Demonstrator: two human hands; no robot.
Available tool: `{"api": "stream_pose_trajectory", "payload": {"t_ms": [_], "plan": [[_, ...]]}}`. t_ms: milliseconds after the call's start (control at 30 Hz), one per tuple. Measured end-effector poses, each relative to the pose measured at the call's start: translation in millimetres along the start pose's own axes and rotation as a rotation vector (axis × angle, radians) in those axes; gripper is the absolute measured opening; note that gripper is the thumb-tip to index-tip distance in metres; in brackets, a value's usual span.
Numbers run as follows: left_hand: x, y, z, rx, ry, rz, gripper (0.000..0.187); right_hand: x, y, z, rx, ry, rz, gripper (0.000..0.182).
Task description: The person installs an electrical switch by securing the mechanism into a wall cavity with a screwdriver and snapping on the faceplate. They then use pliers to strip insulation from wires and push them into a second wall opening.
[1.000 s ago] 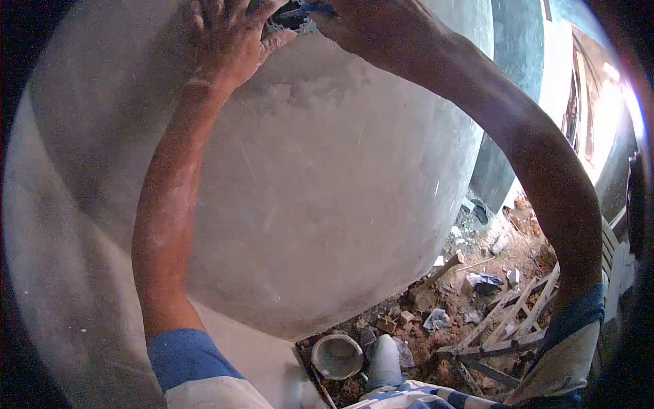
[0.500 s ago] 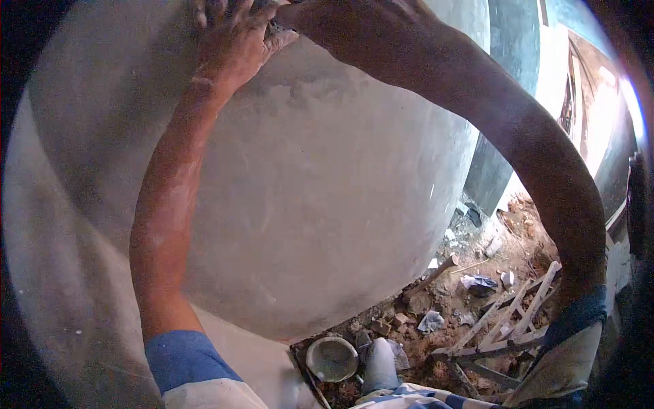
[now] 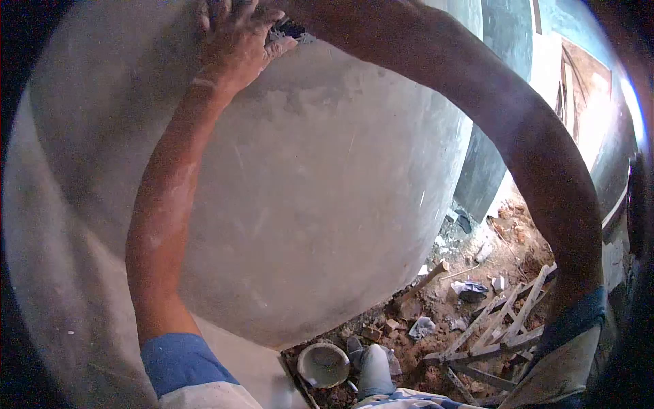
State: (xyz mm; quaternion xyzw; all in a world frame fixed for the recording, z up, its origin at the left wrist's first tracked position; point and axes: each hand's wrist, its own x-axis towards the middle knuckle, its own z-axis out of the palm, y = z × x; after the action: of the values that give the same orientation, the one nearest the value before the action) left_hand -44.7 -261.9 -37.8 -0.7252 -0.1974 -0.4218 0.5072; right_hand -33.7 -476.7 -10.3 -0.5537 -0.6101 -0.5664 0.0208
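Observation:
High on the grey plastered wall [image 3: 320, 184], my left hand [image 3: 238, 48] lies against the surface, fingers and thumb spread apart. Between its thumb and index finger shows a small dark gap with ragged grey edges [image 3: 289, 28], like a recess in the plaster. Some fingertips run up to the top edge of the view. My right forearm [image 3: 436, 54] arches across the upper right and passes close beside that gap. The right hand itself is cut off by the top of the view. Damp, patchy plaster [image 3: 300, 99] lies just below my left hand.
Below stands a round pan [image 3: 323, 365] with grey contents, beside my leg [image 3: 376, 371]. A wooden frame of slats [image 3: 490, 334] lies at the lower right among rubble, crumpled wrappers [image 3: 422, 328] and a wooden handle [image 3: 429, 276]. A bright doorway opens at the right.
My right arm has shifted up, taking its hand out of view and uncovering more of the dark gap. My left hand stays nearly in place. The view has moved slightly.

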Motion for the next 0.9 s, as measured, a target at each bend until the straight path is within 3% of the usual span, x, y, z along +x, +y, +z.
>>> {"api": "stream_pose_trajectory", "payload": {"t_ms": [100, 167, 200, 267, 300, 367, 400, 467, 500, 567, 600, 667, 700, 767, 900], "plan": [[-5.8, -2.9, 1.2, -0.167, 0.113, 0.009, 0.073, 1.6, 2.7, 2.2, -0.004, 0.005, -0.166, 0.016], [-7.2, -4.7, 3.2, -0.370, 0.316, 0.053, 0.076, 2.2, -10.1, -4.9, 0.086, -0.059, 0.020, 0.015], [-5.3, -4.7, 6.2, -0.373, 0.327, 0.047, 0.076, 3.9, -13.7, -11.1, 0.074, -0.061, 0.017, 0.015], [-2.3, -4.4, 10.0, -0.477, 0.445, 0.050, 0.076, 14.0, -25.3, -30.7, 0.066, -0.399, 0.265, 0.017], [-2.0, -2.5, 12.6, -0.478, 0.448, 0.048, 0.076, 9.6, -25.4, -27.4, 0.062, -0.400, 0.264, 0.017], [-4.3, -3.1, 12.3, -0.403, 0.390, 0.043, 0.076, 3.7, -31.2, -19.4, -0.034, 0.023, 0.096, 0.019], [-5.2, -3.2, 12.3, -0.406, 0.387, 0.027, 0.076, 5.7, -26.4, -20.8, -0.034, 0.017, 0.081, 0.019], [-5.5, -2.2, 2.5, -0.367, 0.359, 0.017, 0.076, 19.7, -25.2, -35.0, 0.171, -0.362, 0.157, 0.020], [-6.3, -3.1, -1.4, -0.375, 0.353, 0.006, 0.076, 23.7, -24.1, -32.0, 0.170, -0.374, 0.148, 0.020], [-11.2, -8.7, -16.7, -0.499, 0.234, 0.008, 0.063, 32.3, -19.1, -19.6, -0.378, -0.721, 0.006, 0.020], [-10.5, -6.4, -17.3, -0.505, 0.232, 0.000, 0.063, 32.1, -10.5, -15.3, -0.381, -0.726, -0.002, 0.020], [-6.2, -3.3, -13.6, -0.359, 0.077, -0.011, 0.075, 25.6, 4.8, -9.8, -0.065, -0.378, -0.125, 0.017], [-4.0, -2.2, -6.1, -0.365, 0.077, -0.026, 0.075, 20.9, 5.3, -5.9, -0.072, -0.385, -0.139, 0.017], [-3.1, -0.8, 6.5, -0.503, 0.486, -0.009, 0.073, 13.0, -4.0, -4.6, 0.066, -0.206, -0.014, 0.015], [-3.4, 1.7, -0.4, -0.577, 0.498, -0.049, 0.074, 22.8, -13.7, -13.5, 0.150, -0.097, -0.056, 0.017]]}}
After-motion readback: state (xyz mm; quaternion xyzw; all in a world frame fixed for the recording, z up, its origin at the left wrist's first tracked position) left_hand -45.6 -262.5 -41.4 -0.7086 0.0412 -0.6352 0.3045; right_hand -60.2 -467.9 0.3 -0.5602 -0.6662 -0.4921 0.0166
